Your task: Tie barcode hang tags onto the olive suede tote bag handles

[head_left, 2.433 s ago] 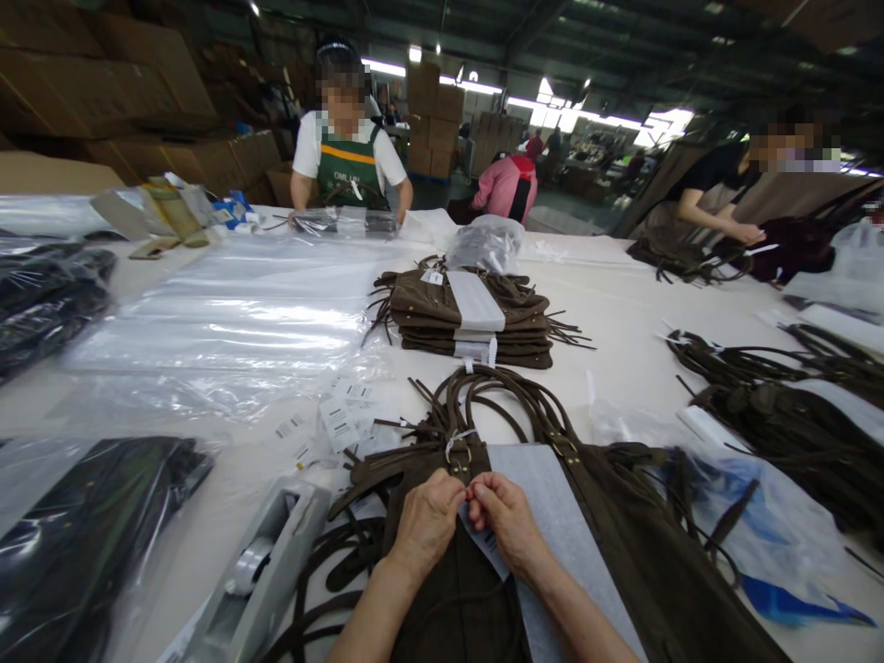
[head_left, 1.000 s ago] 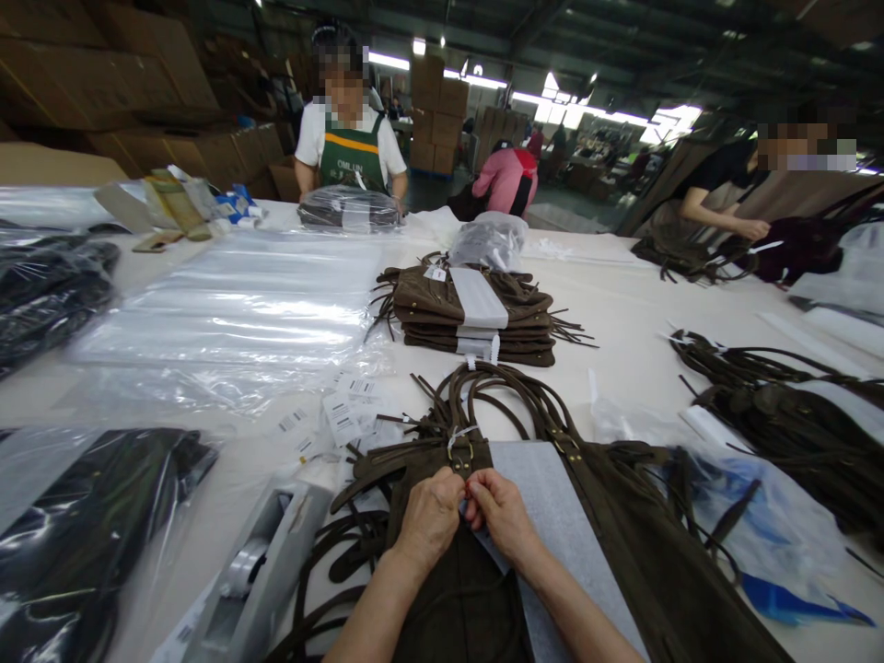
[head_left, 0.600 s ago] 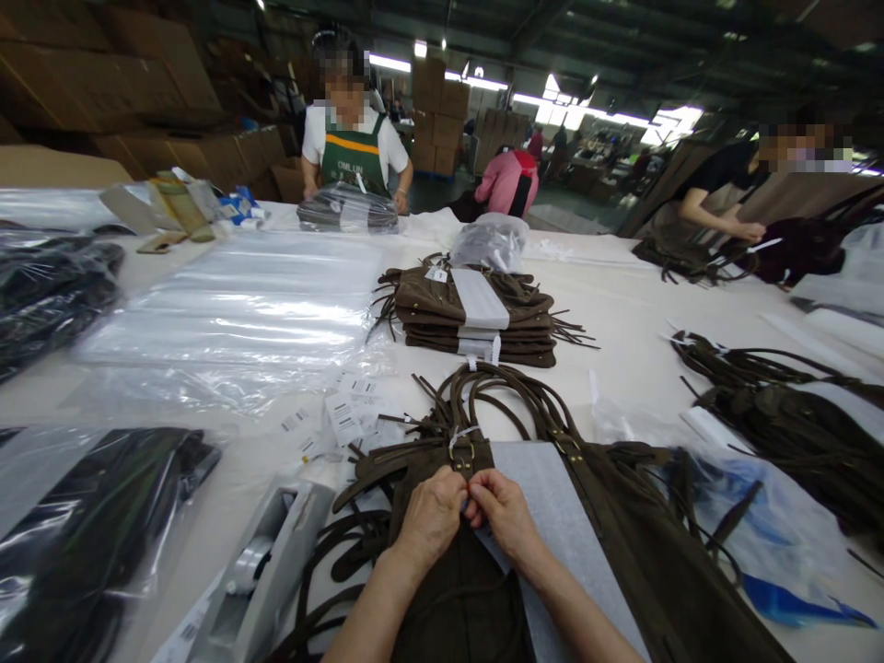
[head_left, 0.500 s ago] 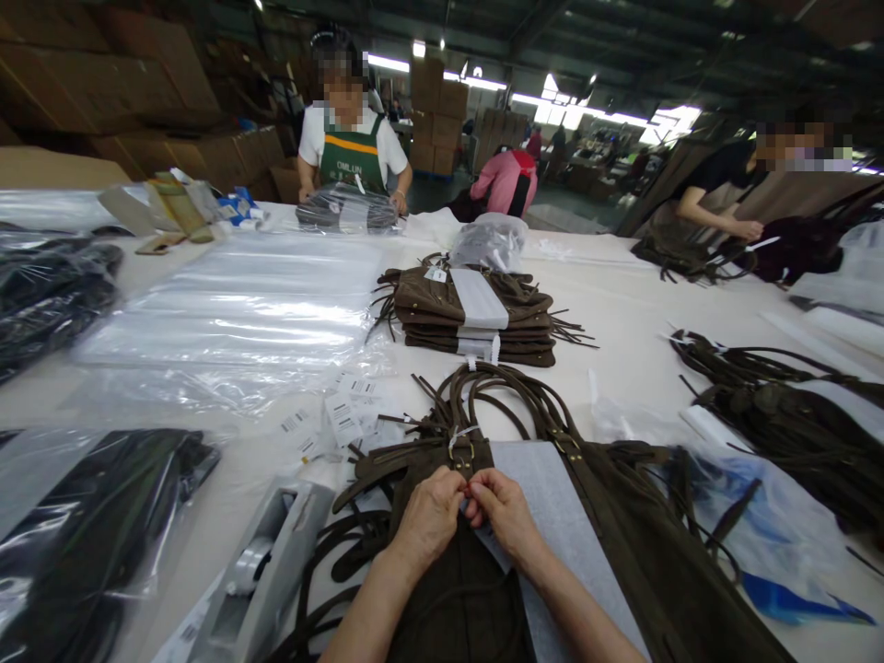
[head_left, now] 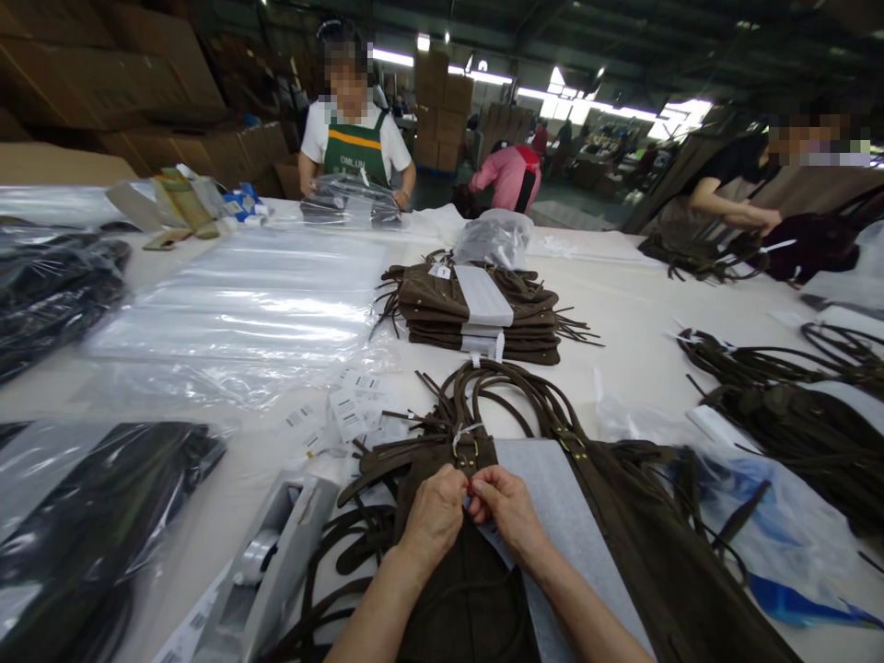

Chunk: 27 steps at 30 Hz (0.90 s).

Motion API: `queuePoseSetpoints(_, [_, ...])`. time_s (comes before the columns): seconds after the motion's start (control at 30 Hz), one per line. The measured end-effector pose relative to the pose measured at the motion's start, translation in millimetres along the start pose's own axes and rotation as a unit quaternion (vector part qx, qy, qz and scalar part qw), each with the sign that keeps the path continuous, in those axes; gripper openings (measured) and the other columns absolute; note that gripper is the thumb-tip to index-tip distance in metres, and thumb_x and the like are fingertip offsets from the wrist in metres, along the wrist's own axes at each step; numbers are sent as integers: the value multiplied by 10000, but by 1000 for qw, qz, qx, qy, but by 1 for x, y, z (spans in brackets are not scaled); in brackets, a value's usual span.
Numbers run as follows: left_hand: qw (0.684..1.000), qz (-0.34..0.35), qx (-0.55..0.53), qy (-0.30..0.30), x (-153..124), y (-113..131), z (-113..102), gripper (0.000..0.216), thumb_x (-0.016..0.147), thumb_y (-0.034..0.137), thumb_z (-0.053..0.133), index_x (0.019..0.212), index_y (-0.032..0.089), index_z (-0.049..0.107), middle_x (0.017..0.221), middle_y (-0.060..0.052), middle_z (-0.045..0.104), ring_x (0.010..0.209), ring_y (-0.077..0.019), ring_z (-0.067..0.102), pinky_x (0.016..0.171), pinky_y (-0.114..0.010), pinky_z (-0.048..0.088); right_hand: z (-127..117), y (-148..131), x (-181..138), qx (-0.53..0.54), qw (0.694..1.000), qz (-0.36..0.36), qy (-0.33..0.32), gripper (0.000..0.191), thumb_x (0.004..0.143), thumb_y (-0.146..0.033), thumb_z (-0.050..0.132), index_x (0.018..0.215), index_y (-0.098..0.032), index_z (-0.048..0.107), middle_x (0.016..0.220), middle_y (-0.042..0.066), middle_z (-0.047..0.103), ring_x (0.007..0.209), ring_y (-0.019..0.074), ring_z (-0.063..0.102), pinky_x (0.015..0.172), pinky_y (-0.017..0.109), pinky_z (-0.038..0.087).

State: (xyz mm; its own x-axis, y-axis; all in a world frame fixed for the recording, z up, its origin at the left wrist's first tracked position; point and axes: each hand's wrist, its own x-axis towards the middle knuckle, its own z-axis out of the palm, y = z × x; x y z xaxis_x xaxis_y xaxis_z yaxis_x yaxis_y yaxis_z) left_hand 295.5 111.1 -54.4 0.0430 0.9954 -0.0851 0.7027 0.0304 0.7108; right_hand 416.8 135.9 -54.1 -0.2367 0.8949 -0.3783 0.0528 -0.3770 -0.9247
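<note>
Fingertips (head_left: pixel 461 478) of the left hand (head_left: pixel 432 516) and right hand (head_left: pixel 509 509) are meeting, pinching shut on a small item (head_left: pixel 471 482) too small to identify. Both are resting on the brown bag (head_left: pixel 456 589), which is lying flat just below its buckle (head_left: pixel 468 453). A tissue sheet (head_left: pixel 559 506) is lying under the right hand, and a tape dispenser (head_left: pixel 266 562) is sitting to the left.

Stacked brown bags (head_left: pixel 476 318), clear plastic sleeves (head_left: pixel 241 308)

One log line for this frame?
left hand: pinching at bag top | right hand: same spot | buckle: beyond fingers | dispenser: left of bag
</note>
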Motion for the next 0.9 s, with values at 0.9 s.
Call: queuePoseSetpoints(0.9, [993,-88,62,-42,8,-11,23,264,804,245,331,755,207,588,817,-86,608,764,-193,583,625,-282,406,-3,35,18,-65,998,-10,-21,342,607,-539,538,573,-204,480,415,-6,511,366,113,422,396,242,293])
